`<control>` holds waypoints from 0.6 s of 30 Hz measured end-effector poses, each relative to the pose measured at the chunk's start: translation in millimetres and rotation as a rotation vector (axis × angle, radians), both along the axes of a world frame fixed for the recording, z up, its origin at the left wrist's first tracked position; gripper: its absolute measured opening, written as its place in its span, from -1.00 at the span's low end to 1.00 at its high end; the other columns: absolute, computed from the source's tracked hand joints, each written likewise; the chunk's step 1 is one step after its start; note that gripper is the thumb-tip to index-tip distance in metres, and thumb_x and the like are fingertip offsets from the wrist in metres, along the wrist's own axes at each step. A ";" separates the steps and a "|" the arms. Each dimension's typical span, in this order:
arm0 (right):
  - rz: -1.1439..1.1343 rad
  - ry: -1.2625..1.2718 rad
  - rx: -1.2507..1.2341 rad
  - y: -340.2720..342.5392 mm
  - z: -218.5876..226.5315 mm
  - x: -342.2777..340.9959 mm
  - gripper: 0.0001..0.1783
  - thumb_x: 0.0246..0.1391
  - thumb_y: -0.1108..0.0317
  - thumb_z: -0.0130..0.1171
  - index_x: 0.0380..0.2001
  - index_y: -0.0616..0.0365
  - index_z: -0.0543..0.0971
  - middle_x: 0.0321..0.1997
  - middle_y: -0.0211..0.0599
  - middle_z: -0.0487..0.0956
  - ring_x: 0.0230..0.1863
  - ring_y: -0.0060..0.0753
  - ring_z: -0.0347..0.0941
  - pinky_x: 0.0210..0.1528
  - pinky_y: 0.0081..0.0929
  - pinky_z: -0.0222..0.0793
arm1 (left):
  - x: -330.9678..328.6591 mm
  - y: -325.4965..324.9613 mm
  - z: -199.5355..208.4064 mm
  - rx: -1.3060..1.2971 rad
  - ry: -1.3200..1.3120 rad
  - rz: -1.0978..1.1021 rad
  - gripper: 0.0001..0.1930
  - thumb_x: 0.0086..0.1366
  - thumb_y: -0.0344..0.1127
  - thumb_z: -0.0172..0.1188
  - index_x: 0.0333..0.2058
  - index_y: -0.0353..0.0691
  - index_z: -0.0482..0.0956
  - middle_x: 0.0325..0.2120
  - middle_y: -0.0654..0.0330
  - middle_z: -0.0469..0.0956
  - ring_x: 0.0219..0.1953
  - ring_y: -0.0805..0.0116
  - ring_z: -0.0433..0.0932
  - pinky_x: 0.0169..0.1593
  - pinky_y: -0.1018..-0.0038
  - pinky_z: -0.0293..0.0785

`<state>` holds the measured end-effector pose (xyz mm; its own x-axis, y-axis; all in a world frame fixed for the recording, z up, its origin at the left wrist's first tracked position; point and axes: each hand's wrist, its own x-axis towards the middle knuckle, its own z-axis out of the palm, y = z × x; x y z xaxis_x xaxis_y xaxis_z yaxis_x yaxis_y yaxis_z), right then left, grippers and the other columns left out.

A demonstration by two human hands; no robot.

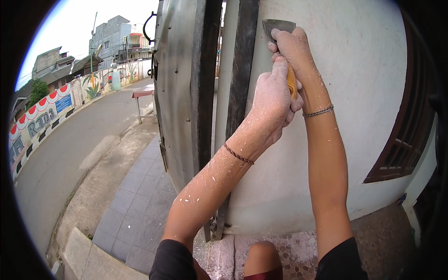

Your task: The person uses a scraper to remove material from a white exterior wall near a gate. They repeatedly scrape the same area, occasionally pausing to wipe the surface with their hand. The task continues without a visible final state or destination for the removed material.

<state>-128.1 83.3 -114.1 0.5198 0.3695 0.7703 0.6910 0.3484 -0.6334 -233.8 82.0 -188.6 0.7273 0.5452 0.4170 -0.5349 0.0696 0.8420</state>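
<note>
Scraper (280, 26) being gripped: yellow handle (292, 84) being wrapped by closed left hand (274, 95), blade (283, 23) being held at base by curled right hand (296, 49), edge being left exposed above.

- upper middle: scraper (280, 25) sits in right hand (295, 48) and, lower down, left hand (272, 94), before wall (364, 84);
- left of centre: gate (179, 88) stands left of wall;
- left: road (79, 140) runs beyond tiled floor (133, 200);
- right: window (399, 130) sits in wall.

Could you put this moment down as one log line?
tool: scraper, yellow handle | left hand: gripping handle | right hand: gripping beside blade | blade: at white wall, contact unclear | left forearm: white-flecked
</note>
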 end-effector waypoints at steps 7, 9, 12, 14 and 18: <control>0.001 0.078 -0.066 -4.9 -31.0 -8.7 -0.56 -0.04 0.50 -0.02 -0.13 0.67 0.22 -0.46 0.01 0.51 -0.56 -0.36 0.50 -0.57 -0.44 0.49 | -6.3 -2.2 -30.0 -0.007 0.039 -0.020 -0.43 0.47 0.23 -0.30 -0.43 -0.12 0.40 -0.84 0.41 0.27 -0.93 0.67 0.06 -0.88 0.73 -0.01; -0.013 0.035 -0.007 -2.0 -35.8 -9.1 -0.57 -0.02 0.49 -0.01 -0.13 0.66 0.22 -0.46 0.02 0.51 -0.56 -0.37 0.50 -0.57 -0.44 0.49 | -8.8 -0.1 -37.3 -0.018 0.042 -0.018 -0.47 0.46 0.17 -0.23 -0.50 -0.15 0.37 -0.73 0.40 0.26 -0.80 0.62 0.23 -0.80 0.64 -0.02; 0.060 0.041 -0.078 -3.0 -32.7 -5.4 -0.57 -0.01 0.49 -0.01 -0.13 0.63 0.21 -0.46 0.02 0.51 -0.56 -0.38 0.49 -0.57 -0.43 0.49 | -7.9 1.1 -38.0 -0.008 -0.008 -0.056 -0.47 0.46 0.16 -0.23 -0.50 -0.16 0.37 -0.74 0.40 0.25 -0.79 0.62 0.22 -0.80 0.64 0.00; 0.059 0.050 -0.110 -4.9 -29.2 -3.8 -0.58 -0.02 0.49 -0.01 -0.15 0.62 0.21 -0.46 0.02 0.51 -0.57 -0.39 0.49 -0.57 -0.43 0.49 | -7.4 0.4 -35.9 -0.001 0.000 -0.065 -0.47 0.47 0.16 -0.24 -0.50 -0.16 0.36 -0.74 0.40 0.25 -0.79 0.61 0.22 -0.80 0.63 0.00; 0.042 0.029 -0.106 -8.5 -25.0 -3.4 -0.62 -0.03 0.48 -0.02 -0.20 0.60 0.24 -0.48 -0.01 0.50 -0.57 -0.39 0.48 -0.58 -0.44 0.48 | -2.4 -2.1 -27.9 -0.038 -0.009 -0.063 -0.48 0.47 0.14 -0.24 -0.49 -0.17 0.34 -0.73 0.38 0.26 -0.78 0.60 0.23 -0.79 0.61 0.03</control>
<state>-131.5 74.8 -139.1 0.5237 0.4699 0.7106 0.6581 0.3065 -0.6877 -236.2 79.9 -216.5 0.7571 0.5138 0.4034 -0.5358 0.1352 0.8334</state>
